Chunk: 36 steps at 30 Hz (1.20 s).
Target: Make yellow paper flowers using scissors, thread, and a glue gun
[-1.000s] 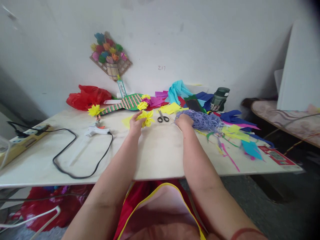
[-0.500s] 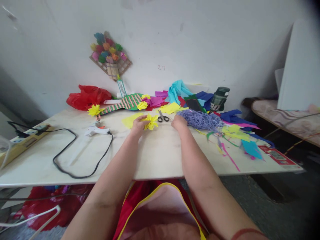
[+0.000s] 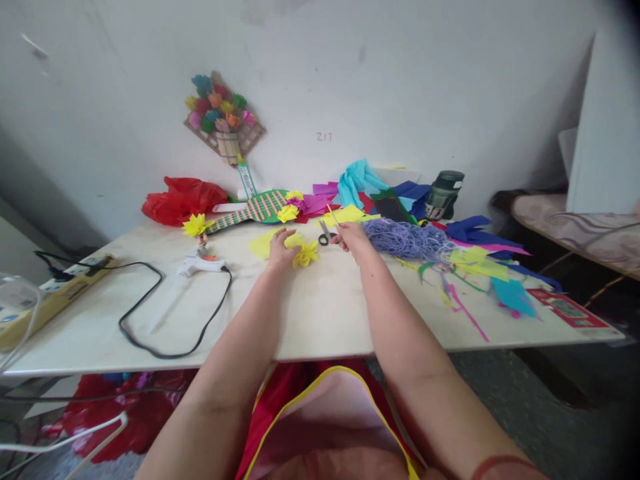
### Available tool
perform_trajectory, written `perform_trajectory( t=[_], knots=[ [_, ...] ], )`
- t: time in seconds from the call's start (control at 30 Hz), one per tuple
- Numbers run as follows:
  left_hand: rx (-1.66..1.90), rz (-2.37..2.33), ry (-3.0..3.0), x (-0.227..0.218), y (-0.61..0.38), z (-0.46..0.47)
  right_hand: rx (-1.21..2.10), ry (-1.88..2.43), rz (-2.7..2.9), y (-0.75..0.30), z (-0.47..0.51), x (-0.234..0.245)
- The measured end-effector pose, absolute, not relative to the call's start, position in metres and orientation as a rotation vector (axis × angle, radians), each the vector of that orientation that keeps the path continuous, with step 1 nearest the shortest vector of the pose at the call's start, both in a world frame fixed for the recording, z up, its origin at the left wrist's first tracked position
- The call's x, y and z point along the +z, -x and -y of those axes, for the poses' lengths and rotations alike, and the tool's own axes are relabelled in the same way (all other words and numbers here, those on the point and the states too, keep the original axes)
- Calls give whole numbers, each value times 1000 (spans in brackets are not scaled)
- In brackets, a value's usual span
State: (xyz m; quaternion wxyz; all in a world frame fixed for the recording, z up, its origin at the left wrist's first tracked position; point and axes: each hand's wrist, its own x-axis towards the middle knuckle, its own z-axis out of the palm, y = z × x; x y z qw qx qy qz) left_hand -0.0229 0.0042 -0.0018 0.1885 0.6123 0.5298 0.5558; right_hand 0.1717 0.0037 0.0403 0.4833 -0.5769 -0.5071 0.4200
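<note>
My left hand (image 3: 283, 249) is over a sheet of yellow paper (image 3: 259, 247), its fingers apart and curved. Right beside its thumb lies a yellow paper flower (image 3: 305, 254); I cannot tell whether they touch. My right hand (image 3: 351, 239) is closed on a thin pale stick (image 3: 331, 213), which points up and to the left. Just left of those fingers rest the scissors (image 3: 324, 235) with dark handles. A tangled heap of purple paper strips (image 3: 405, 239) begins at the right hand's outer side.
A white glue gun (image 3: 200, 265) with a black cord lies left, near a power strip (image 3: 65, 300). Behind are a green lute-shaped craft (image 3: 265, 207) with yellow flowers and a red plastic bag (image 3: 185, 200). A dark bottle (image 3: 444, 195) and coloured paper scraps stand or lie right.
My left hand has loosened from the yellow flower, which sits lower beside it. My right hand has come slightly left and raised the thin stick into view.
</note>
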Motion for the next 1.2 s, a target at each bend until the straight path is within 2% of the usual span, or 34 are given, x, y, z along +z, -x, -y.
perform_trajectory(
  t=[0.17,0.4,0.73,1.2],
  knots=[
    [1780,-1365,-1782,10,16,4,1182,1122,1210,-167,5,43],
    [1688,-1036,-1256,19,8,12,1376,1049,1466,-163,13,45],
    [1666,-888,-1144,21,11,14,1346,1033,1642,-160,13,41],
    [1569,-838,-1201,19,6,18,1236,1048,1450,-130,21,46]
  ],
)
